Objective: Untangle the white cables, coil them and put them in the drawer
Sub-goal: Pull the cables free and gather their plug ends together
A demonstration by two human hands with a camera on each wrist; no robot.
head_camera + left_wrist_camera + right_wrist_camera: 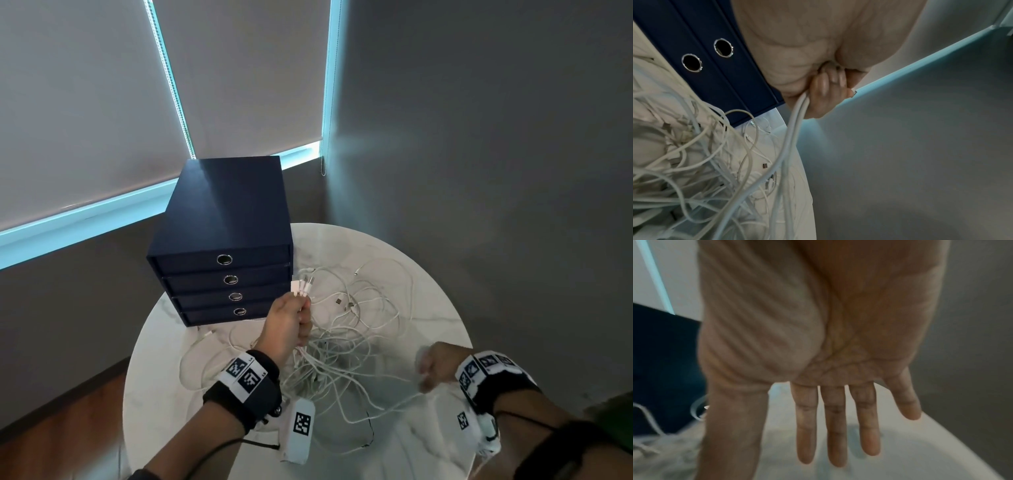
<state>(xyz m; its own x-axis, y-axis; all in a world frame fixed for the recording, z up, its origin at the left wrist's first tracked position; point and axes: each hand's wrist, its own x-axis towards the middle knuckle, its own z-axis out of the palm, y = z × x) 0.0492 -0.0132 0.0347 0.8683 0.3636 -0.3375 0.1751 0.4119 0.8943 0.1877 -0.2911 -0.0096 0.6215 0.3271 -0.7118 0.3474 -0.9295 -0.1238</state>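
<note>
Head view: white cables (pixel 346 329) in left hand (pixel 287 325).

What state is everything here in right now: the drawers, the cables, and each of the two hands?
Drawer unit: all four drawers closed.
White cables: tangled in a pile on the round table, none coiled.
Cable ends: several plugs gathered, held up off the table.
Left hand: fingers curled round the gathered cables.
Right hand: fingers straight, holding nothing.
</note>
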